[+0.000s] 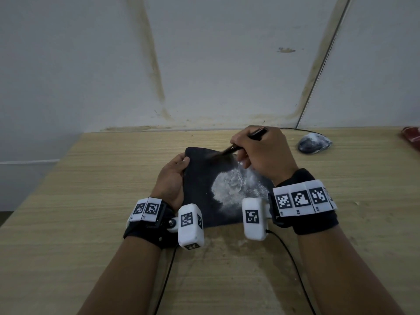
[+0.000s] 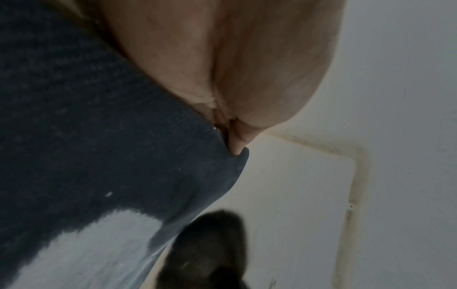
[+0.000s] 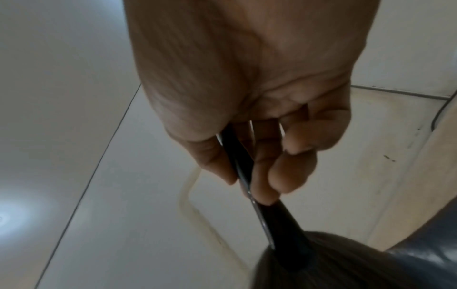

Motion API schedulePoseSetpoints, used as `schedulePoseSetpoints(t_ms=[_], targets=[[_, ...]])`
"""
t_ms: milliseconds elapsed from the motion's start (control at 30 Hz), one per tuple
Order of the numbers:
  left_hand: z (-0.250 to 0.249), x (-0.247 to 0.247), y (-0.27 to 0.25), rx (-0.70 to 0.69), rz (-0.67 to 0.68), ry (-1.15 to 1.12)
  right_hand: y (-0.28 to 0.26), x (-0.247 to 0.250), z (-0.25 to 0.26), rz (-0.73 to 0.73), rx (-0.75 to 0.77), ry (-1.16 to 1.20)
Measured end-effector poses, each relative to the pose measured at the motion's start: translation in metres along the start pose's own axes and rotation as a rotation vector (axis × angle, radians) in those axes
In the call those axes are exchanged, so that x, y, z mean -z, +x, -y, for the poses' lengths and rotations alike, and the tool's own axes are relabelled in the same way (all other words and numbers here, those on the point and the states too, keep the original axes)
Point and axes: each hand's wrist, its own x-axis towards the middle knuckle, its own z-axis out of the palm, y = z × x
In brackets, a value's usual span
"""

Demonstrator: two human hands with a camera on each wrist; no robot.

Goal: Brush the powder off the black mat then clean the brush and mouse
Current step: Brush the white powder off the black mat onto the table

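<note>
The black mat (image 1: pixel 200 185) lies on the wooden table (image 1: pixel 91 189) with a white heap of powder (image 1: pixel 236 187) on its right half. My left hand (image 1: pixel 175 176) grips the mat's left edge, thumb on top; in the left wrist view the mat (image 2: pixel 86 136) runs under the palm (image 2: pixel 235 58) with powder (image 2: pixel 86 250) below. My right hand (image 1: pixel 261 151) pinches the black-handled brush (image 1: pixel 241 146), its dark bristles blurred over the mat's far part. The right wrist view shows fingers (image 3: pixel 291 170) round the brush handle (image 3: pixel 239 156). A powder-dusted mouse (image 1: pixel 314 143) sits at the far right.
The mouse cable (image 1: pixel 293 128) runs along the table's back edge by the stained white wall (image 1: pixel 204 64). A red object (image 1: pixel 412 137) lies at the far right edge. Thin powder dust (image 1: pixel 227 244) marks the table in front of the mat. Black wrist cables (image 1: pixel 293 264) trail toward me.
</note>
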Motion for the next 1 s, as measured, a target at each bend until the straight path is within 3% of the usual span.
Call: schedulePoseSetpoints(t_ms=[100,200,367,467,567,667,800,900,1000], targets=[[0.001,-0.001,0.000,0.009,-0.013,-0.021,-0.007,-0.008,0.004,0.132,0.077,-0.012],[0.003,-0.002,-0.002,0.013,-0.021,-0.020,-0.011,-0.013,0.000,0.211,0.042,-0.104],[0.006,-0.001,-0.004,0.032,-0.018,-0.002,-0.012,-0.007,-0.005,0.034,0.032,-0.060],[0.007,-0.001,-0.004,0.044,-0.025,-0.012,-0.016,-0.008,-0.001,0.112,0.099,0.051],[0.010,-0.002,-0.004,0.053,-0.032,-0.020,-0.018,-0.013,-0.005,0.195,0.088,-0.048],[0.011,-0.001,-0.006,0.048,-0.016,-0.005,-0.016,-0.010,-0.011,0.099,0.035,-0.130],[0.010,-0.001,-0.007,0.051,-0.005,-0.010,-0.015,-0.003,-0.010,-0.012,0.058,0.037],[0.009,-0.003,-0.007,0.054,-0.010,-0.025,-0.018,-0.006,-0.004,0.122,0.109,0.065],[0.008,-0.004,-0.006,0.051,-0.029,-0.016,-0.019,-0.010,-0.005,0.232,0.075,-0.068]])
